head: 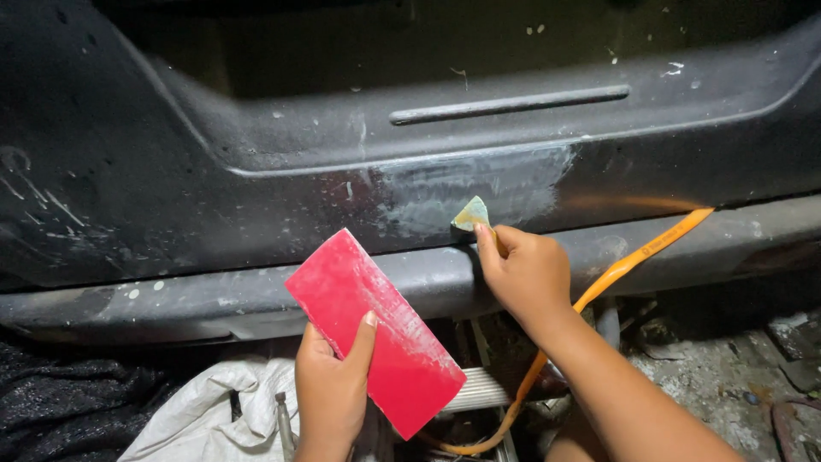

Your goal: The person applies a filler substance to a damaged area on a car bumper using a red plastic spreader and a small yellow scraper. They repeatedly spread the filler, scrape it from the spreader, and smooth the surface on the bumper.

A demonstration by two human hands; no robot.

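From the head view, the left hand (329, 389) is gripping a flat red rectangular block (375, 329) by its lower edge, thumb lying across the dusty face; it looks stiff and light, easiest taken by the long sides. The right hand (523, 274) is pinching a small folded scrap of abrasive paper (471, 214) against the dark car body panel (256, 180), at the rim of a whitish sanded patch (479, 192). The scrap seems thin, limp and gritty. An orange hose (637, 257) is running beneath the wrist, and crumpled white cloth (218, 411) is lying below.
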